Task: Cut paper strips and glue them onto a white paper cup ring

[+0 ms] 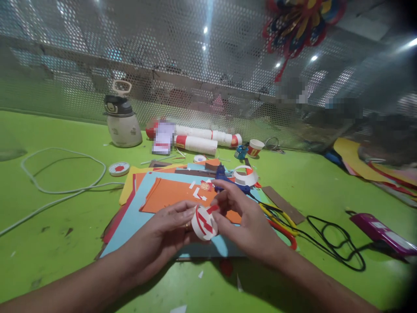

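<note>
Both hands meet over a stack of coloured paper sheets [169, 198] on a green table [58, 243]. Between them is a small white paper cup bottom with red stripes [203, 222]. My left hand [167, 226] grips it from the left with curled fingers. My right hand [243, 215] pinches its upper right edge, where a red strip sticks up. Just beyond the hands lie a blue glue gun [223, 177] and a cut white paper ring [246, 175].
A white cable [61, 189] loops at the left, a black cable [335, 243] and a purple device [381, 230] at the right. Stacked paper cups [202, 140], a jug [122, 121], tape rolls and a perforated metal wall [163, 65] stand behind. Scissors with yellow and red handles [280, 219] lie nearby.
</note>
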Action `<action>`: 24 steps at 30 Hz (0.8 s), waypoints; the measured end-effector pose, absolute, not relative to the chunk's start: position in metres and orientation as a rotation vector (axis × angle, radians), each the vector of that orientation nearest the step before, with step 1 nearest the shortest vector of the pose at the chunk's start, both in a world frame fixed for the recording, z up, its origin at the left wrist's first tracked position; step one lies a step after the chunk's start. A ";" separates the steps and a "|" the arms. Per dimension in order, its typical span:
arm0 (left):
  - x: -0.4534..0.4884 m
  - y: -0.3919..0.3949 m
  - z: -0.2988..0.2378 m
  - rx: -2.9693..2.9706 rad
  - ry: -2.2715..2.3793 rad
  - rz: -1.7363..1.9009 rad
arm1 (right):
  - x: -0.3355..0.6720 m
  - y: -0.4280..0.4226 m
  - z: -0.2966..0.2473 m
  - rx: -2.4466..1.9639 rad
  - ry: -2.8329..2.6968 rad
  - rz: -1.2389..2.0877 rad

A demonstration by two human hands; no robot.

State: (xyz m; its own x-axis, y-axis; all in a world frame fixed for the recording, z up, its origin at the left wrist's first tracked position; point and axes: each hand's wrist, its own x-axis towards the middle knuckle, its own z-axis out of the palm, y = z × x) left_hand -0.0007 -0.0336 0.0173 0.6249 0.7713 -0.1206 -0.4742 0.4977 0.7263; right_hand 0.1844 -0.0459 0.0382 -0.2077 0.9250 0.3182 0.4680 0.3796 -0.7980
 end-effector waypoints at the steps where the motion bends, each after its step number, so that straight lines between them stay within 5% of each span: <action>1: -0.001 -0.033 0.018 0.711 0.469 0.793 | 0.186 -0.045 0.040 -1.209 -1.801 0.708; 24: 0.002 -0.032 0.015 0.685 0.406 0.617 | 0.185 -0.047 0.054 -1.182 -2.012 0.694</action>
